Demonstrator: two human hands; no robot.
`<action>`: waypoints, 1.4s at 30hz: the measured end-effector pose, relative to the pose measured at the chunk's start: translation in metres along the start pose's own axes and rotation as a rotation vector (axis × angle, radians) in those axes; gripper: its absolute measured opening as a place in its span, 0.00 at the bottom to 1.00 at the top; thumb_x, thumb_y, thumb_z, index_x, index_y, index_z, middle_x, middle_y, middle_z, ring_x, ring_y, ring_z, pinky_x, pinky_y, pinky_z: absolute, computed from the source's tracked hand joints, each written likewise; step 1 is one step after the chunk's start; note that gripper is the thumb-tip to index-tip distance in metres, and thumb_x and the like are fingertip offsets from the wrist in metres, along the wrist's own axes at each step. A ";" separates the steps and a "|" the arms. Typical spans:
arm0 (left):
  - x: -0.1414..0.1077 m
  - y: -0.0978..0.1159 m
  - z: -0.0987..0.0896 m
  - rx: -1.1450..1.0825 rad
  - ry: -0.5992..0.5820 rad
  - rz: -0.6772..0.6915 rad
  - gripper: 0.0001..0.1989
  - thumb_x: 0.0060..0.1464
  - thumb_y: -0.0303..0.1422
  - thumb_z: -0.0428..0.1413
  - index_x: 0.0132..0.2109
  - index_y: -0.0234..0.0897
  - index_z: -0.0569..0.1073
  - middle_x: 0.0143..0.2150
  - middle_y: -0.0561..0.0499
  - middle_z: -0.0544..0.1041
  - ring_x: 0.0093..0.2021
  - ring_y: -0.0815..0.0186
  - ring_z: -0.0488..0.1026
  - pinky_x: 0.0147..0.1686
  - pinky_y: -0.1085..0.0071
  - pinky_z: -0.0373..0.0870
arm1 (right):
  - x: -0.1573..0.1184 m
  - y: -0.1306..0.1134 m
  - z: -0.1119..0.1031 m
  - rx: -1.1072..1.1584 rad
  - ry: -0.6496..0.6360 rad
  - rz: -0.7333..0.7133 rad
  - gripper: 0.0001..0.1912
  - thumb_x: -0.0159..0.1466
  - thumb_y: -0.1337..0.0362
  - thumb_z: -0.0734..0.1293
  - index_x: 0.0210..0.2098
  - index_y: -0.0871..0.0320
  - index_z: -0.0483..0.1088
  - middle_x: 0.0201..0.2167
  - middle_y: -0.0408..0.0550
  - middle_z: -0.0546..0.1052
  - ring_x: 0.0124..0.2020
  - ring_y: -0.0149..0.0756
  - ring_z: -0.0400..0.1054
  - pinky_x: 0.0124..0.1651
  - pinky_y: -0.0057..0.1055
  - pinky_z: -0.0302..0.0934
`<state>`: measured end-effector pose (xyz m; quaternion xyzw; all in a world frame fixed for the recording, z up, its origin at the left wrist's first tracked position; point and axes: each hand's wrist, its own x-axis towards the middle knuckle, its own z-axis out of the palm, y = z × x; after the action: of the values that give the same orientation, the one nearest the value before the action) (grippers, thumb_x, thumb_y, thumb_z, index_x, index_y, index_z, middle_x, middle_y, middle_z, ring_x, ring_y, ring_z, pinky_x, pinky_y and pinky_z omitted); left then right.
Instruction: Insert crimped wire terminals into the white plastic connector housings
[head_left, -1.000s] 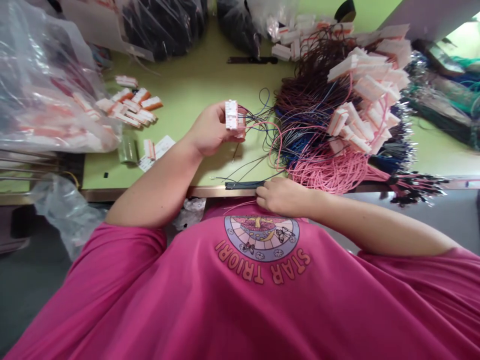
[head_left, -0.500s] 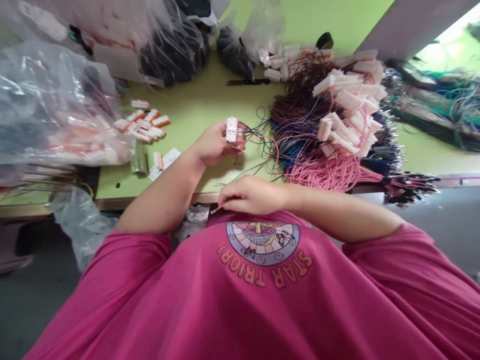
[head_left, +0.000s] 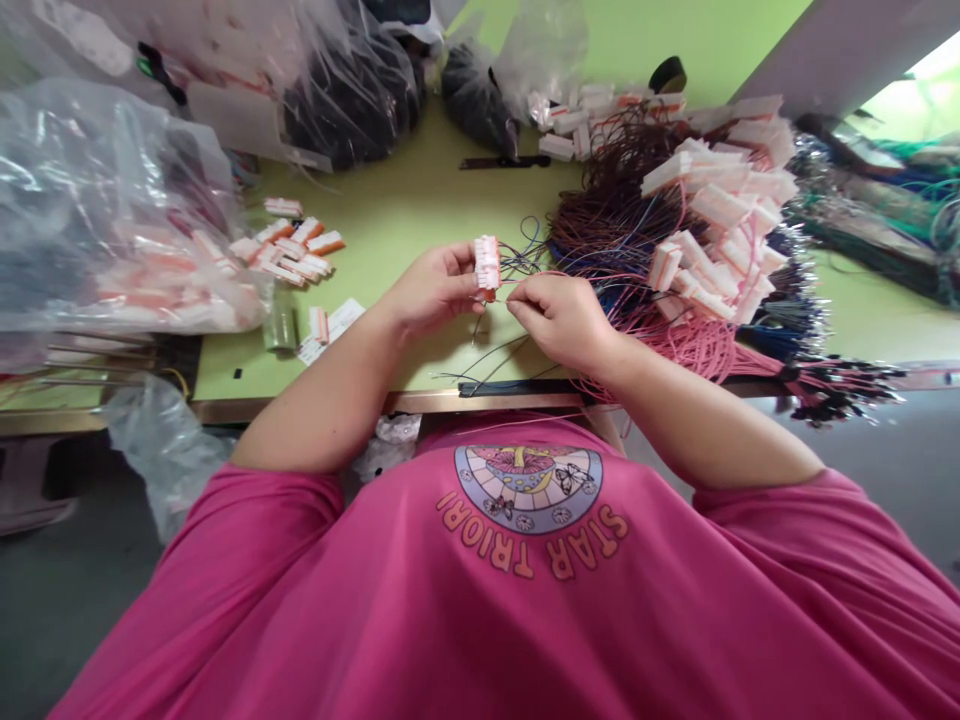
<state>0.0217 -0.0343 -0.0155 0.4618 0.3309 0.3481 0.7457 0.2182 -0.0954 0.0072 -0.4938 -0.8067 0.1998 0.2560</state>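
Observation:
Between the fingers and thumb of my left hand (head_left: 435, 290) is a white and orange connector block (head_left: 487, 264), held above the green table (head_left: 360, 215). Dark wires run from the block's right side toward the wire bundle. Just right of the block, my right hand (head_left: 559, 315) pinches a thin pink wire (head_left: 551, 273) near its end, thumb against forefinger. The wire tip is close to the block; whether it touches is too small to tell. Loose dark wires (head_left: 491, 365) lie below the hands at the table edge.
A large bundle of pink wires (head_left: 694, 340) with white connectors (head_left: 720, 205) lies at the right. Orange and white connectors (head_left: 289, 250) are scattered at the left, beside a clear plastic bag (head_left: 120, 200). Bags of black parts (head_left: 352, 100) stand at the back.
My right hand has moved up from the table's front edge to beside the connector block. My left hand and the block have shifted slightly right in view.

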 end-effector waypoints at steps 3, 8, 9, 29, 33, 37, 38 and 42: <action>0.000 -0.001 0.001 0.025 0.044 -0.002 0.18 0.44 0.25 0.69 0.44 0.35 0.76 0.30 0.53 0.76 0.28 0.69 0.75 0.29 0.73 0.71 | 0.001 0.000 0.002 -0.043 -0.011 0.026 0.13 0.67 0.65 0.59 0.32 0.59 0.75 0.30 0.48 0.76 0.34 0.35 0.65 0.43 0.32 0.57; 0.001 -0.003 0.003 0.074 0.062 0.062 0.19 0.43 0.27 0.70 0.43 0.35 0.75 0.33 0.53 0.77 0.28 0.70 0.75 0.30 0.72 0.72 | 0.011 -0.002 -0.002 0.004 -0.124 0.145 0.14 0.66 0.65 0.60 0.29 0.60 0.74 0.27 0.46 0.73 0.31 0.32 0.62 0.39 0.31 0.54; 0.001 -0.005 0.003 0.092 0.067 0.091 0.19 0.43 0.27 0.71 0.43 0.35 0.75 0.33 0.52 0.77 0.28 0.70 0.75 0.30 0.72 0.73 | 0.013 -0.003 -0.004 0.041 -0.144 0.176 0.13 0.65 0.66 0.61 0.28 0.61 0.74 0.26 0.44 0.71 0.30 0.31 0.61 0.38 0.30 0.53; 0.003 -0.007 0.019 0.279 0.246 0.123 0.14 0.44 0.24 0.66 0.39 0.35 0.72 0.33 0.54 0.77 0.31 0.70 0.76 0.32 0.72 0.76 | 0.024 0.002 0.016 0.025 -0.114 0.247 0.14 0.67 0.66 0.59 0.34 0.62 0.76 0.33 0.50 0.79 0.36 0.36 0.68 0.40 0.31 0.57; 0.000 0.024 0.029 0.288 0.218 0.085 0.17 0.49 0.22 0.64 0.47 0.35 0.72 0.35 0.54 0.77 0.31 0.71 0.76 0.33 0.71 0.76 | 0.007 0.000 -0.023 -0.075 -0.086 0.098 0.15 0.69 0.63 0.59 0.37 0.61 0.76 0.35 0.50 0.79 0.37 0.36 0.69 0.43 0.32 0.60; 0.009 0.072 0.065 0.183 0.066 0.020 0.13 0.57 0.17 0.57 0.48 0.33 0.71 0.36 0.52 0.77 0.30 0.71 0.77 0.30 0.71 0.76 | -0.038 -0.021 -0.063 -0.420 0.139 -0.010 0.18 0.71 0.61 0.57 0.46 0.60 0.76 0.36 0.54 0.79 0.38 0.41 0.70 0.43 0.37 0.61; 0.014 0.080 0.079 0.171 0.028 0.004 0.08 0.59 0.18 0.56 0.44 0.33 0.70 0.34 0.52 0.77 0.29 0.70 0.77 0.30 0.71 0.76 | -0.046 -0.029 -0.065 -0.478 0.112 -0.054 0.18 0.71 0.61 0.57 0.45 0.60 0.76 0.34 0.54 0.78 0.37 0.41 0.70 0.41 0.37 0.61; 0.046 0.088 0.145 0.276 -0.100 -0.038 0.11 0.63 0.18 0.54 0.34 0.35 0.67 0.24 0.55 0.70 0.24 0.76 0.71 0.36 0.69 0.79 | -0.036 -0.052 -0.033 -0.517 -0.306 -0.200 0.18 0.70 0.69 0.55 0.43 0.61 0.77 0.36 0.55 0.79 0.37 0.41 0.71 0.36 0.35 0.60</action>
<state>0.1454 -0.0334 0.1091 0.5704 0.3466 0.2616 0.6971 0.2156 -0.1483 0.0552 -0.4251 -0.9044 0.0338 0.0157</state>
